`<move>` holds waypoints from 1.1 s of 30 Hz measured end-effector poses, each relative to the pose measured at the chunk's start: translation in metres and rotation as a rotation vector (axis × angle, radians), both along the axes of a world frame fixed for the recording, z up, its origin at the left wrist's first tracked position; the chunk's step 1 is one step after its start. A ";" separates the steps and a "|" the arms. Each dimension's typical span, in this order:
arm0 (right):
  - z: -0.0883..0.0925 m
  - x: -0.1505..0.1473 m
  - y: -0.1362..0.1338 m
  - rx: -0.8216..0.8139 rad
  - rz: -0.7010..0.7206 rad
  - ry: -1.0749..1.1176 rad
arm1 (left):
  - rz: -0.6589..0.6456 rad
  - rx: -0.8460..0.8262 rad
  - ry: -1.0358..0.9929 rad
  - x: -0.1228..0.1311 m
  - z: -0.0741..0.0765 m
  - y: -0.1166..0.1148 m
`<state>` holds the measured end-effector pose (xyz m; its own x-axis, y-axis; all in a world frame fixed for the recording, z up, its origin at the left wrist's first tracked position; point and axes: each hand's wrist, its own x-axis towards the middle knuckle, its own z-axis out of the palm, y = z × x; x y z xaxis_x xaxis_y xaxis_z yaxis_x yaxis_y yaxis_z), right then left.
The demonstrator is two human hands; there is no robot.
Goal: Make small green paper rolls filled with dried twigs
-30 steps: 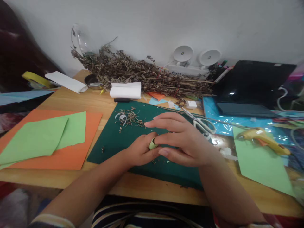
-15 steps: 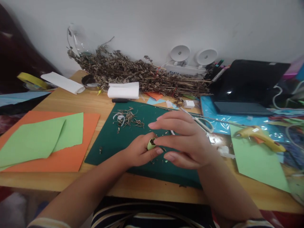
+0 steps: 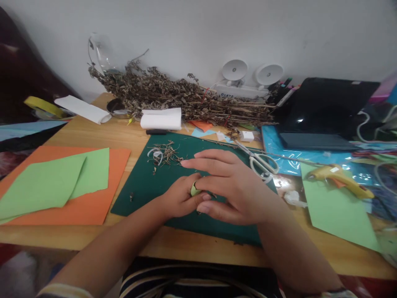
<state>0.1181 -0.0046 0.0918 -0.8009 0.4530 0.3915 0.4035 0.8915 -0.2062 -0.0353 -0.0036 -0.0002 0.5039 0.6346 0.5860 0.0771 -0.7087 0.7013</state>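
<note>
My left hand [image 3: 178,198] is closed around a small rolled tube of light green paper [image 3: 194,190], its mouth facing up and to the right. Over that mouth reaches my right hand [image 3: 240,186], fingers stretched out and apart, one fingertip at or in the opening; it grips nothing I can see. That finger hides most of the tube's inside. Both hands are above a dark green cutting mat [image 3: 133,182]. A heap of dry stem bits [image 3: 169,154] and a curl of white strip [image 3: 157,156] lie on the mat's far left.
Dried plant stalks [image 3: 173,93] lie along the wall. Scissors [image 3: 262,162] rest at the mat's right edge. A yellow glue gun [image 3: 341,179] is on green paper [image 3: 338,219] at the right. Orange paper [image 3: 116,165] lies left, and a paper roll [image 3: 161,119] stands behind the mat.
My right hand has moved left and lowered its finger onto the tube's mouth, covering the dark bits seen inside before. More of the scissors shows. My left hand stays in place.
</note>
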 end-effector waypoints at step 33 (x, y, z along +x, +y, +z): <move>0.004 0.006 0.012 -0.130 0.226 0.141 | -0.004 0.153 0.093 0.000 0.013 0.001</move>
<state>0.1241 0.0069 0.0958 -0.8291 0.3229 0.4565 0.1566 0.9178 -0.3647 -0.0353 -0.0025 0.0123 0.5632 0.5389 0.6264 0.1334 -0.8074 0.5748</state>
